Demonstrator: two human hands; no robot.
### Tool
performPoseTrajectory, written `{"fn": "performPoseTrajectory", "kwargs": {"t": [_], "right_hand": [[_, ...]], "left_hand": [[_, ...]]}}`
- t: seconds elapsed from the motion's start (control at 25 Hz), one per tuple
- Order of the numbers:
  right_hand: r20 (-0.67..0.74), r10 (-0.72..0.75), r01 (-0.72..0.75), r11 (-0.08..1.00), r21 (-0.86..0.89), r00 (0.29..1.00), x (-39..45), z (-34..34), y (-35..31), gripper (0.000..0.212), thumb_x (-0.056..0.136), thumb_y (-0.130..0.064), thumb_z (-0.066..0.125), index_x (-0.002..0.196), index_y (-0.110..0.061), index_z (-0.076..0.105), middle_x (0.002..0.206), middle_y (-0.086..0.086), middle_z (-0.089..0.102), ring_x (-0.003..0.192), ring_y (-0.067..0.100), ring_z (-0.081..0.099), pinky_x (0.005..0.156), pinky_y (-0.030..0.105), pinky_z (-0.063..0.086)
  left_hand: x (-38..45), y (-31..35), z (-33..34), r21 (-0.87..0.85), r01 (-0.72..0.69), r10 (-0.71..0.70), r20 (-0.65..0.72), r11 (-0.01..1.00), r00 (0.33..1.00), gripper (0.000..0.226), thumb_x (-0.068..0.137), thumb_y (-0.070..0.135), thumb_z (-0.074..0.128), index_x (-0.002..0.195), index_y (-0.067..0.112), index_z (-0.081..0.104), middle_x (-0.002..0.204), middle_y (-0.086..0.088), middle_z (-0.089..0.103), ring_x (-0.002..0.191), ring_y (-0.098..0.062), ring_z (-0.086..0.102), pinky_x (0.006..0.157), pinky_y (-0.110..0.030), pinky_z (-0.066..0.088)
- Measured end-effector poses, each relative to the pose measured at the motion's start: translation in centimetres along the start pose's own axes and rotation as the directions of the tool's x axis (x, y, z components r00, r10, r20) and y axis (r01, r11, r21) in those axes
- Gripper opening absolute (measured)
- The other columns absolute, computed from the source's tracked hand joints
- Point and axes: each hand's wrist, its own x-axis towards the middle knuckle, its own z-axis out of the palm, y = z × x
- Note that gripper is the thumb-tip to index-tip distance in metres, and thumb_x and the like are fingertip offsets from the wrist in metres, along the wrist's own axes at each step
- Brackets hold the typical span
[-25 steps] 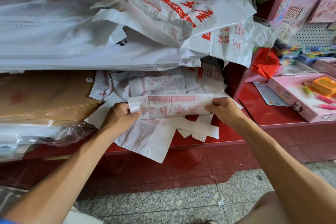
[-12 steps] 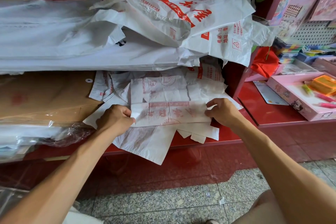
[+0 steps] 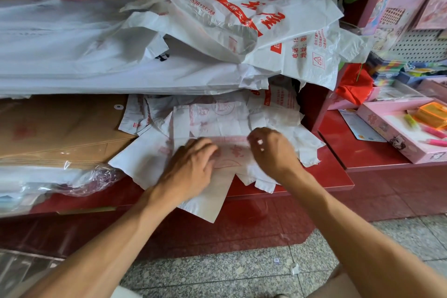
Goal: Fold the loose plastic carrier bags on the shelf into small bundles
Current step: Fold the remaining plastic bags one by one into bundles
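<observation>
Red shelf (image 3: 321, 184), front edge: folded strip of carrier bag (image 3: 229, 152) lying on other flattened bags. Narrower than a second ago, ends drawn inward, so another fold under way; bundle not yet finished. Left hand (image 3: 191, 167) spread flat, pressing the strip. Right hand (image 3: 273, 147) pinching its right end. Two hands, one strip; loose bags (image 3: 242, 19) heaped behind, uncountable.
</observation>
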Motion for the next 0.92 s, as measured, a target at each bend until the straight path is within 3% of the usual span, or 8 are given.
{"fn": "performPoseTrajectory", "kwargs": {"t": [0.08,0.2,0.32,0.4,0.48,0.64,0.8,0.92], "right_hand": [[0.276,-0.133,0.153,0.987,-0.05,0.952,-0.6,2.4,-1.8,0.042,0.096,-0.027,0.034,0.126,-0.011,0.058,0.128,0.01,0.06,0.114,0.031,0.057,0.09,0.047,0.049],[0.425,-0.065,0.12,0.988,-0.103,0.903,-0.7,3.5,-2.6,0.055,0.104,-0.038,0.027,0.154,-0.018,0.022,0.162,0.001,0.018,0.149,0.02,0.014,0.12,0.041,0.016],[0.569,0.032,0.056,0.989,-0.137,0.822,0.0,1.9,-1.2,0.069,0.1,-0.054,0.035,0.156,-0.029,0.004,0.163,-0.011,-0.006,0.15,0.012,-0.01,0.121,0.039,-0.004],[0.624,0.081,0.027,0.987,-0.161,0.777,0.7,0.4,0.2,0.073,0.097,-0.053,0.042,0.156,-0.032,0.004,0.163,-0.013,-0.005,0.15,0.011,-0.007,0.121,0.037,-0.002],[0.596,0.109,-0.031,0.99,-0.14,0.796,1.1,-0.6,1.5,0.066,0.098,-0.036,0.049,0.155,-0.03,0.017,0.163,-0.007,0.014,0.149,0.016,0.012,0.121,0.035,0.014],[0.357,0.219,-0.198,0.976,-0.095,0.908,1.1,-1.4,3.3,0.046,0.089,-0.005,0.046,0.13,-0.023,0.058,0.126,0.008,0.063,0.101,0.026,0.063,0.082,0.035,0.053],[0.179,0.282,-0.308,0.942,0.135,0.942,1.2,-2.5,3.6,0.017,0.089,-0.006,0.053,0.085,-0.003,0.069,0.073,0.007,0.065,0.064,0.023,0.058,0.056,0.033,0.044],[0.196,0.403,-0.448,0.797,0.405,0.894,1.3,-3.4,4.2,0.021,0.089,-0.007,0.056,0.07,0.003,0.056,0.058,0.011,0.047,0.051,0.023,0.043,0.05,0.03,0.036]], "left_hand": [[0.4,0.8,1.8,-0.04,-0.055,0.061,0.149,0.998,0.987,0.054,0.097,0.02,0.049,0.149,0.012,0.036,0.157,0.0,0.033,0.143,-0.014,0.03,0.119,-0.034,0.025],[1.0,0.0,2.9,-0.017,0.034,-0.027,0.283,0.999,0.959,0.063,0.103,0.038,0.035,0.157,0.017,0.01,0.164,0.004,0.005,0.151,-0.013,0.004,0.123,-0.037,0.007],[1.3,-1.5,2.1,0.117,0.061,-0.087,0.233,0.991,0.968,0.066,0.097,0.053,0.024,0.153,0.018,0.023,0.159,0.004,0.022,0.148,-0.02,0.019,0.121,-0.039,0.016],[1.5,-2.3,1.0,0.129,0.122,-0.15,0.24,0.984,0.959,0.063,0.095,0.052,0.03,0.148,0.018,0.032,0.155,-0.002,0.03,0.143,-0.02,0.026,0.118,-0.036,0.019],[1.5,-3.1,0.2,0.138,0.206,-0.235,0.253,0.969,0.939,0.071,0.085,0.056,0.037,0.148,0.024,0.033,0.157,0.001,0.03,0.142,-0.019,0.028,0.116,-0.041,0.023],[1.5,-3.8,-0.1,0.069,0.257,-0.266,0.192,0.964,0.945,0.062,0.085,0.036,0.049,0.146,0.029,0.039,0.152,0.008,0.041,0.136,-0.02,0.037,0.111,-0.038,0.031],[1.4,-3.8,-1.6,-0.188,0.411,-0.357,0.265,0.892,0.896,0.088,0.061,0.081,0.045,0.137,0.036,0.048,0.138,0.006,0.054,0.129,-0.022,0.046,0.108,-0.044,0.035],[0.9,-3.9,-2.2,-0.134,0.345,-0.292,0.307,0.929,0.906,0.1,0.053,0.082,0.061,0.141,0.037,0.043,0.135,0.005,0.053,0.125,-0.019,0.048,0.105,-0.04,0.04]]}}
